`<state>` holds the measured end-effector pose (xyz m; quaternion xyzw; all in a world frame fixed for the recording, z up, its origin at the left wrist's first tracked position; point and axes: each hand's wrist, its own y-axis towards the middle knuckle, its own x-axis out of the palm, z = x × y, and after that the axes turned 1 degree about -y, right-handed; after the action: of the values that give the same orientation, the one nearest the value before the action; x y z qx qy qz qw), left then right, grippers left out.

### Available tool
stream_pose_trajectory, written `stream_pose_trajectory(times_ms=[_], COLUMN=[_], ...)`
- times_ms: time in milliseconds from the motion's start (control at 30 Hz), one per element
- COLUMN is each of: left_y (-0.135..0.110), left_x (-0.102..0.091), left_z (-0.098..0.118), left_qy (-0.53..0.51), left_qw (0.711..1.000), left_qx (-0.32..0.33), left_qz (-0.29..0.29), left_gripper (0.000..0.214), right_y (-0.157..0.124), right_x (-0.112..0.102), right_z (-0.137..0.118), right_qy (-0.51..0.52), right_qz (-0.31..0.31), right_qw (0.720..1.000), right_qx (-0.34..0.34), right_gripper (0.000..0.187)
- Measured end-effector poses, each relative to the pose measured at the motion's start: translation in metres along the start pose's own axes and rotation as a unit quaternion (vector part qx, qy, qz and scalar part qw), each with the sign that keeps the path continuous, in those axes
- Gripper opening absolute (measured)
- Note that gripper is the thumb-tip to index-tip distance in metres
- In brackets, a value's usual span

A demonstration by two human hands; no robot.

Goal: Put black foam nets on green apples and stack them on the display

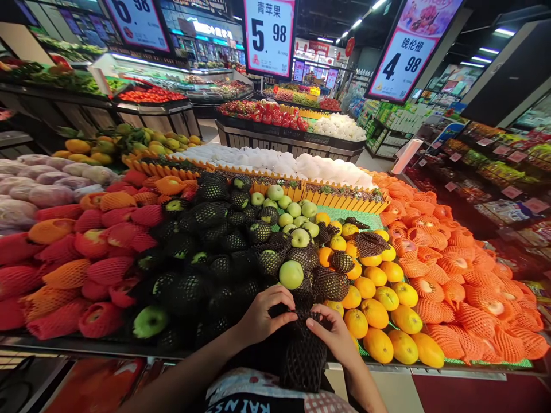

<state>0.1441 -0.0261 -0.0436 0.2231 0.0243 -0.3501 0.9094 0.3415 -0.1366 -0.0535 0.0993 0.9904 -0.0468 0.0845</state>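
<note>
Supermarket produce section, price signs (pixel 269 37) overhead. Both hands at the near edge of the fruit display, low center. Left hand (pixel 269 310): thumb and fingers pinched on the top of a dark net sleeve (pixel 303 358). Right hand (pixel 333 332): gripping the same top end, thumb on the mesh. Sleeve hangs below, in front of the person's body; can't tell if anything's inside. Step looks like working the sleeve's mouth; next move probably calls for spreading it with both thumbs, without tearing. Just beyond the left hand, bare green apple (pixel 291 275). Right of the hands, oranges (pixel 376 312); left, dark-netted fruit (pixel 210 215). Farther right, orange-netted fruit (pixel 456 261).
</note>
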Motion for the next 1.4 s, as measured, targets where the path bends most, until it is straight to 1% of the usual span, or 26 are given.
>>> stream_pose_trajectory(times_ms=[67,100,200,267,333,400,433,500,567,633,667,700,767,833,867,900,967,1000,1033,1067,1100,1133,1200,1233,1300,1400], left_y=[0.001,0.001,0.001,0.001,0.001,0.000,0.000,0.000,0.000,0.001,0.001,0.002,0.006,0.013,0.017,0.023,0.034,0.040,0.044,0.048,0.051,0.053,0.055,0.055,0.055,0.056], left_x=[-0.002,-0.001,0.003,0.007,0.011,0.012,0.011,0.009,0.007,0.007,0.007,0.009,0.011,0.011,0.010,0.008,0.004,0.002,0.001,0.001,0.001,0.002,0.006,0.009,0.013,0.016], left_z=[0.001,0.001,-0.004,-0.008,-0.011,-0.011,-0.010,-0.006,-0.003,-0.003,-0.005,-0.007,-0.014,-0.020,-0.021,-0.022,-0.020,-0.019,-0.018,-0.018,-0.019,-0.021,-0.027,-0.031,-0.036,-0.038], left_qy=[-0.085,-0.138,-0.291,-0.350,-0.379,-0.393,-0.390,-0.348,-0.288,-0.273,-0.283,-0.298,-0.325,-0.333,-0.328,-0.317,-0.298,-0.298,-0.302,-0.305,-0.306,-0.302,-0.266,-0.235,-0.164,-0.124], left_qw=[0.993,0.983,0.929,0.896,0.869,0.849,0.845,0.856,0.878,0.898,0.907,0.914,0.920,0.917,0.916,0.918,0.924,0.924,0.924,0.923,0.923,0.924,0.935,0.942,0.951,0.944], left_qx=[-0.075,-0.120,-0.229,-0.272,-0.306,-0.319,-0.317,-0.303,-0.295,-0.283,-0.263,-0.241,-0.208,-0.218,-0.230,-0.238,-0.238,-0.235,-0.233,-0.232,-0.233,-0.233,-0.233,-0.234,-0.240,-0.256], left_qz=[0.015,0.019,0.022,-0.017,-0.082,-0.150,-0.182,-0.234,-0.245,-0.197,-0.166,-0.131,-0.066,-0.022,-0.003,0.015,0.036,0.037,0.029,0.017,0.006,0.005,0.033,0.057,0.109,0.165], left_gripper=[0.021,0.025,0.031,0.032,0.035,0.038,0.041,0.046,0.045,0.046,0.047,0.049,0.053,0.054,0.053,0.053,0.051,0.049,0.049,0.048,0.047,0.047,0.048,0.047,0.043,0.040], right_y=[-0.002,-0.003,-0.006,-0.006,-0.005,-0.002,0.000,0.003,0.005,0.006,0.006,0.007,0.009,0.015,0.019,0.025,0.038,0.046,0.054,0.061,0.068,0.074,0.085,0.090,0.098,0.110], right_x=[-0.004,-0.005,-0.003,0.003,0.011,0.020,0.023,0.029,0.032,0.033,0.032,0.031,0.030,0.027,0.025,0.023,0.019,0.016,0.014,0.012,0.011,0.010,0.012,0.013,0.017,0.020], right_z=[0.002,0.003,0.004,0.009,0.018,0.028,0.033,0.040,0.042,0.041,0.040,0.039,0.037,0.035,0.034,0.033,0.030,0.027,0.024,0.021,0.018,0.015,0.012,0.012,0.016,0.024], right_qy=[0.031,0.058,0.171,0.255,0.324,0.350,0.348,0.332,0.325,0.337,0.351,0.365,0.377,0.350,0.330,0.314,0.312,0.328,0.355,0.386,0.410,0.415,0.374,0.340,0.285,0.254], right_qz=[-0.015,-0.027,-0.036,0.014,0.075,0.100,0.092,0.060,0.047,0.051,0.042,0.020,-0.056,-0.119,-0.121,-0.098,0.009,0.062,0.096,0.107,0.098,0.076,0.035,0.028,0.037,0.077], right_qw=[0.999,0.998,0.983,0.967,0.943,0.930,0.931,0.939,0.942,0.937,0.933,0.928,0.922,0.926,0.932,0.939,0.943,0.935,0.922,0.909,0.900,0.901,0.923,0.938,0.957,0.964], right_qx=[-0.010,-0.023,-0.050,-0.025,0.019,0.049,0.058,0.069,0.074,0.075,0.073,0.071,0.072,0.077,0.087,0.099,0.117,0.121,0.120,0.116,0.108,0.101,0.079,0.063,0.035,0.016], right_gripper=[0.037,0.036,0.038,0.040,0.041,0.043,0.045,0.048,0.048,0.047,0.047,0.048,0.051,0.052,0.049,0.047,0.043,0.043,0.043,0.044,0.044,0.044,0.040,0.036,0.029,0.029])
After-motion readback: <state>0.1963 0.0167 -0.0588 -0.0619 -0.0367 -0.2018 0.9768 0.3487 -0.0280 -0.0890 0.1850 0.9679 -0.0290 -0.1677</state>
